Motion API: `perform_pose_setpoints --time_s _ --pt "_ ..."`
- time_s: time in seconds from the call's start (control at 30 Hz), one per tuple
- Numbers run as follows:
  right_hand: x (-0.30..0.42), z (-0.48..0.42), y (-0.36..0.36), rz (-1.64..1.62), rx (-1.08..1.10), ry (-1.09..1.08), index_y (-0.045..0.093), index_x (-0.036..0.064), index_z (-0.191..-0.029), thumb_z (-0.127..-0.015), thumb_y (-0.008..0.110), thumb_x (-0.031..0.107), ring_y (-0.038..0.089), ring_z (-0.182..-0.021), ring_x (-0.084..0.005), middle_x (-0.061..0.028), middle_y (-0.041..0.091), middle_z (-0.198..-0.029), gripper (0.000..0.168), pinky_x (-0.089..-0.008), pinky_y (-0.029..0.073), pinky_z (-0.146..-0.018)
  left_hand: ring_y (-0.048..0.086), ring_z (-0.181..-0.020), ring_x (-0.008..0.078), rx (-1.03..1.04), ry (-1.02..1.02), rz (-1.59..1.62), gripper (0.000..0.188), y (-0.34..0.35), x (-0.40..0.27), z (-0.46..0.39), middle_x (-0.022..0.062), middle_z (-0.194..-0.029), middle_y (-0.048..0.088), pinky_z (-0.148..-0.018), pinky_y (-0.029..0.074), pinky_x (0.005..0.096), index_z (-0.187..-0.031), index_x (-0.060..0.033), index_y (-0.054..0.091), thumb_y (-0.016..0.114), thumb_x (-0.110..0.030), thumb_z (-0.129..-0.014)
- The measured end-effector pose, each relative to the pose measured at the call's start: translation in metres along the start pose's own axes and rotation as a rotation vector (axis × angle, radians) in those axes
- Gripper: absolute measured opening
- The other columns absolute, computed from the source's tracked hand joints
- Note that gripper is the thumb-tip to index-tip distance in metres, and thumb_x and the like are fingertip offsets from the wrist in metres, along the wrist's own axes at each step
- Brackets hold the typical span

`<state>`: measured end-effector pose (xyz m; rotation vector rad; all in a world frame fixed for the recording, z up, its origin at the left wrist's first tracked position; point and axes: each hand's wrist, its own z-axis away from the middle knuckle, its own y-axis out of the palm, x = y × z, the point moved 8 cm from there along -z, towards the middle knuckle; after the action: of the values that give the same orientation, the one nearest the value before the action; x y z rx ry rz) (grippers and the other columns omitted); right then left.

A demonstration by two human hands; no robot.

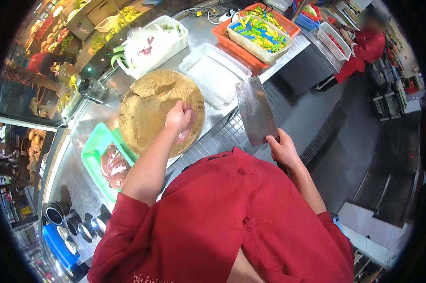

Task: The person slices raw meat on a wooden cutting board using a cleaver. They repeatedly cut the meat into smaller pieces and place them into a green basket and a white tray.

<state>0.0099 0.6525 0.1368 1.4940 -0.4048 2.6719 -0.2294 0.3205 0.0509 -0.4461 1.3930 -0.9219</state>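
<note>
My left hand (178,116) is curled over a piece of pink raw meat (185,133) near the right side of a round wooden chopping block (146,109). Part of the meat lies hidden under the fingers. In my right hand (284,148) is a cleaver (255,109), held by its handle. Its broad, smeared blade points up and away, off the block and beyond the counter's front edge. Left of the block, a green plastic basket (96,166) holds larger pieces of raw meat (114,166).
Behind the block stand a clear plastic tub (213,76) and a white tub (179,40) with a plastic bag and green stalks. Farther right, a cream tub (269,55) of colourful clips sits on an orange basket (222,39). A bottle (96,90) stands left. A co-worker (368,44) works at right.
</note>
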Motion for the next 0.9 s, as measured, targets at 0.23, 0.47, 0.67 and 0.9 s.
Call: perform_pose_setpoints --time_s 0.23,0.47,0.67,0.9 --pt "0.004 -0.051 -0.037 -0.046 0.194 -0.038 0.056 0.001 -0.115 -0.106 0.063 0.019 0.049 -0.050 -0.0115 -0.0009 0.051 -0.066 0.021 -0.0309 0.041 -0.047 0.059 -0.079 0.0102 -0.241 0.008 0.426 0.018 -0.070 -0.076 0.050 0.0051 -0.087 0.063 -0.069 0.052 0.0286 -0.105 -0.0037 0.054 0.066 -0.016 -0.104" --pt "0.016 -0.093 -0.029 0.038 0.349 -0.078 0.054 0.003 -0.108 -0.107 0.061 0.020 0.048 -0.047 -0.0108 -0.0005 0.052 -0.065 0.018 -0.0288 0.042 -0.046 0.065 -0.097 0.0122 -0.328 -0.139 1.015 0.007 -0.094 -0.144 0.077 0.0010 -0.109 0.065 -0.077 0.058 0.0314 -0.112 -0.0139 0.051 0.057 -0.018 -0.111" --pt "0.040 -0.095 -0.007 0.047 0.398 -0.121 0.055 0.005 -0.108 -0.108 0.060 0.019 0.048 -0.048 -0.0099 -0.0001 0.053 -0.064 0.015 -0.0278 0.042 -0.047 0.067 -0.097 0.0172 -0.517 -0.160 1.398 0.010 -0.079 -0.126 0.072 0.0054 -0.112 0.067 -0.081 0.059 0.0377 -0.116 -0.0137 0.049 0.056 -0.016 -0.110" --pt "0.024 -0.071 0.038 0.060 0.384 -0.026 0.058 0.000 -0.115 -0.106 0.063 0.020 0.050 -0.049 -0.0112 -0.0013 0.054 -0.065 0.022 -0.0302 0.041 -0.047 0.060 -0.064 0.0165 -0.412 -0.781 0.893 0.028 0.050 0.104 0.092 0.0070 -0.085 0.062 -0.056 0.054 0.0310 -0.121 -0.0052 0.053 0.067 -0.006 -0.097"
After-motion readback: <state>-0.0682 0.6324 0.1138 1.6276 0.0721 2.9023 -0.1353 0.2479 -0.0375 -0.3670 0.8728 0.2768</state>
